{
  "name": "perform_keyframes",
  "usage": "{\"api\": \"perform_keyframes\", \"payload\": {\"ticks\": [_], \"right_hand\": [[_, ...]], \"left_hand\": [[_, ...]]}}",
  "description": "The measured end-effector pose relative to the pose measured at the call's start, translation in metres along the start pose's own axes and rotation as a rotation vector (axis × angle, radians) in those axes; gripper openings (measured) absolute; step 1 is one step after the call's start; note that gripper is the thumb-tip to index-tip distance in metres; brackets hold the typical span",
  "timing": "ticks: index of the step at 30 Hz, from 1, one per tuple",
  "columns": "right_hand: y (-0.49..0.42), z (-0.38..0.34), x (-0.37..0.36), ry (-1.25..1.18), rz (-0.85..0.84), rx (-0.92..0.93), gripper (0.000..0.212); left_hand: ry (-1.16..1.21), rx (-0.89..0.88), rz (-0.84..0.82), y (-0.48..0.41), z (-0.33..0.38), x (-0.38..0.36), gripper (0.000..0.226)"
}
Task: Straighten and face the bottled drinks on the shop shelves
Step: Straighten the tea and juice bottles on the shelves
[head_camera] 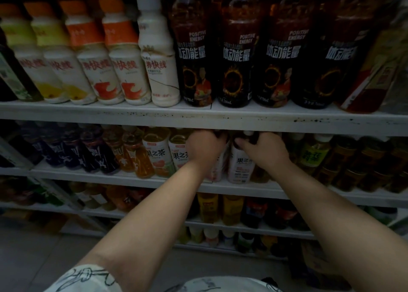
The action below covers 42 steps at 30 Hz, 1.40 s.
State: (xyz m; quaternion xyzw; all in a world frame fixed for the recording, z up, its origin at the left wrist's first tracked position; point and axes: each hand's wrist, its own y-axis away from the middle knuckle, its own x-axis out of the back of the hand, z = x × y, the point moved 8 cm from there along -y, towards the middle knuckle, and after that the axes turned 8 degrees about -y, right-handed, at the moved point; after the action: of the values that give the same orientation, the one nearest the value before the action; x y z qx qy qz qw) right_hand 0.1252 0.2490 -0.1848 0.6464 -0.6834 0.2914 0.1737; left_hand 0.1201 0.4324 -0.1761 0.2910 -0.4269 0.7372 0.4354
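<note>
Forearms (154, 214) reach in; left hand (206, 147) grips half-hidden bottle (217, 172) top, right hand (263, 149) grips white bottle (240, 165) neck, tight under upper shelf edge (132, 117); neighbouring bottles (154, 157) packed close.

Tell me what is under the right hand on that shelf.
Under the right hand stands a white-labelled bottle, upright on the shelf; the fingers curl round its dark top. The hand covers its neck and shoulder, and whatever stands behind it is hidden.
</note>
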Motion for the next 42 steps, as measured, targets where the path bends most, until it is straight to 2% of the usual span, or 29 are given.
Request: {"api": "perform_keyframes", "payload": {"ticks": [4, 7, 11, 13, 20, 22, 24, 28, 32, 36, 38, 42], "right_hand": [[0.004, -0.003, -0.005, 0.152, 0.119, -0.043, 0.044], [0.0, -0.001, -0.003, -0.023, 0.155, -0.1, 0.037], [-0.005, 0.005, -0.006, -0.186, 0.108, -0.166, 0.027], [-0.006, 0.005, -0.009, -0.21, 0.066, -0.155, 0.024], [-0.013, 0.007, -0.009, -0.369, -0.1, -0.148, 0.039], [-0.011, 0.004, -0.011, -0.31, -0.111, -0.108, 0.036], [-0.004, -0.004, -0.013, -0.159, -0.048, -0.009, 0.031], [0.003, -0.011, -0.026, 0.165, -0.01, 0.101, 0.038], [-0.004, -0.002, -0.025, 0.101, -0.1, 0.102, 0.025], [-0.008, 0.008, -0.024, -0.05, -0.316, 0.025, 0.049], [-0.007, 0.007, -0.025, -0.02, -0.364, 0.065, 0.054], [0.004, 0.0, -0.021, 0.072, -0.172, 0.235, 0.052]], "left_hand": [[0.056, -0.106, -0.108, -0.001, -0.005, -0.005, 0.026], [0.173, -0.065, -0.118, -0.005, -0.015, -0.001, 0.023], [0.168, -0.011, -0.071, -0.003, -0.017, 0.003, 0.019], [0.133, 0.031, -0.039, -0.002, -0.02, 0.006, 0.027], [0.003, 0.048, -0.046, 0.0, -0.024, 0.005, 0.04], [0.011, 0.033, -0.063, 0.001, -0.025, 0.003, 0.042], [0.002, -0.012, -0.07, 0.003, -0.024, 0.001, 0.04], [-0.038, -0.071, -0.081, 0.007, -0.027, -0.003, 0.044], [-0.031, -0.131, -0.188, 0.012, -0.03, -0.013, 0.056], [-0.045, -0.151, -0.237, 0.021, -0.033, -0.019, 0.067], [-0.035, -0.122, -0.223, 0.023, -0.036, -0.019, 0.07], [-0.06, -0.121, -0.202, 0.028, -0.039, -0.02, 0.073]]}}
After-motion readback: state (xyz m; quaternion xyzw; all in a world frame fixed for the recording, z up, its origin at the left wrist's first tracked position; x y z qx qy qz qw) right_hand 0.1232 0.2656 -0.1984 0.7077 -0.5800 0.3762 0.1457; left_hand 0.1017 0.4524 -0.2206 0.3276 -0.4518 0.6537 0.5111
